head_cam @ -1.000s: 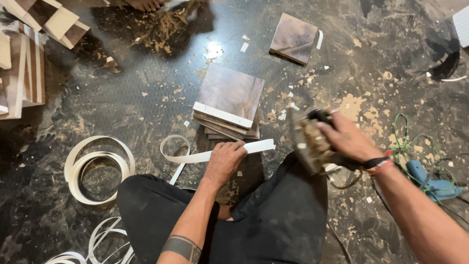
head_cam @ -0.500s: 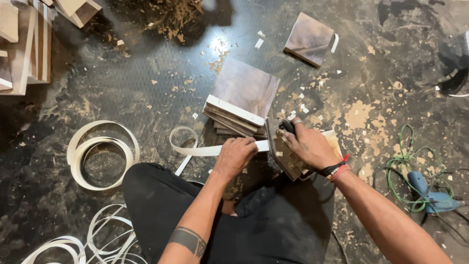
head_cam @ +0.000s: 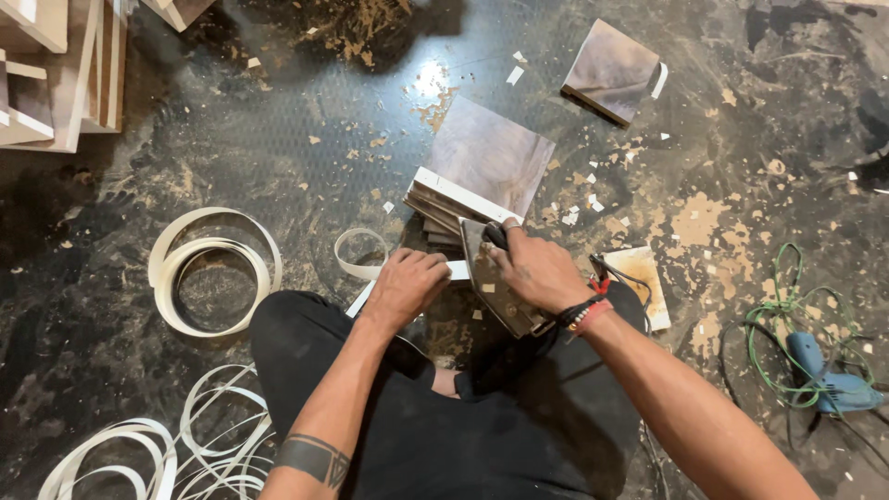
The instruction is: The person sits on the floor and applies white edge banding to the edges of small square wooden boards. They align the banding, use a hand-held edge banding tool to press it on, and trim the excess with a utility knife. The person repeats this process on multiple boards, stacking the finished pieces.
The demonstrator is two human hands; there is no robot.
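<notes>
The right hand (head_cam: 532, 268) is closed over the handle of a flat metal iron (head_cam: 500, 282), which is tilted on its side with the soleplate facing left. The left hand (head_cam: 407, 285) is curled down on a white edge-banding strip (head_cam: 363, 298), pressing it against the edge of a board held between the knees; the board itself is mostly hidden beneath both hands. Beaded bands sit on the right wrist (head_cam: 583, 313), and a cord (head_cam: 619, 273) trails from the iron.

Directly beyond the hands lies a stack of dark-faced panels (head_cam: 486, 167), the near edge of the top panel showing a white band. A single dark panel (head_cam: 611, 69) lies well apart at upper right. A small light wooden block (head_cam: 644, 278) sits just beside the right wrist.

A loop of the strip (head_cam: 356, 252) curls just left of the hands. A larger coil of white banding (head_cam: 213, 273) lies further left on the floor (head_cam: 231, 139), with loose coils (head_cam: 139, 454) at lower left. Pale board offcuts (head_cam: 56, 74) stand at upper left. A blue power tool (head_cam: 829, 375) with green cable (head_cam: 778, 324) lies at far right. Wood chips are scattered over the dark floor.
</notes>
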